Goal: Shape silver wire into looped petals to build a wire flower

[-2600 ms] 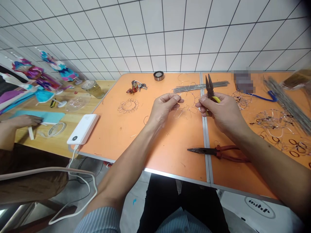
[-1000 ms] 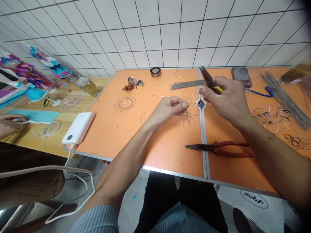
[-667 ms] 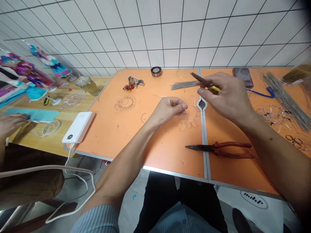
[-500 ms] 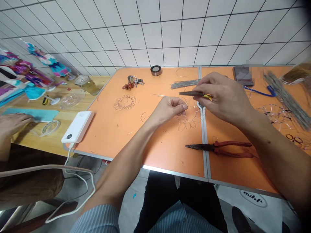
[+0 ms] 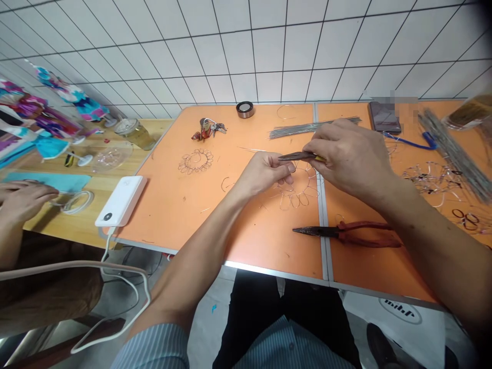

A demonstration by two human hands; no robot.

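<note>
My left hand (image 5: pixel 265 174) pinches the end of a thin looped wire flower (image 5: pixel 298 189) just above the orange table (image 5: pixel 172 220). My right hand (image 5: pixel 349 154) grips yellow-handled needle-nose pliers (image 5: pixel 302 156), whose dark jaws point left and reach my left fingertips. The hand hides most of the pliers' handles. Where the jaws meet the wire is hard to see. Red-handled pliers (image 5: pixel 346 233) lie on the table below my right hand, touched by neither hand.
A bundle of straight wires (image 5: pixel 313 128), keys (image 5: pixel 207 129), a tape roll (image 5: pixel 245 109) and a finished wire flower (image 5: pixel 196 161) lie on the table. A phone (image 5: pixel 384 117) and tangled wire shapes (image 5: pixel 430 179) are right; a power bank (image 5: pixel 121 201) and a co-worker's hand (image 5: pixel 23 200) are left.
My right hand has moved down and left. The pliers have swung from pointing up to pointing left, with the jaws now at my left fingertips. My left hand has barely moved.
</note>
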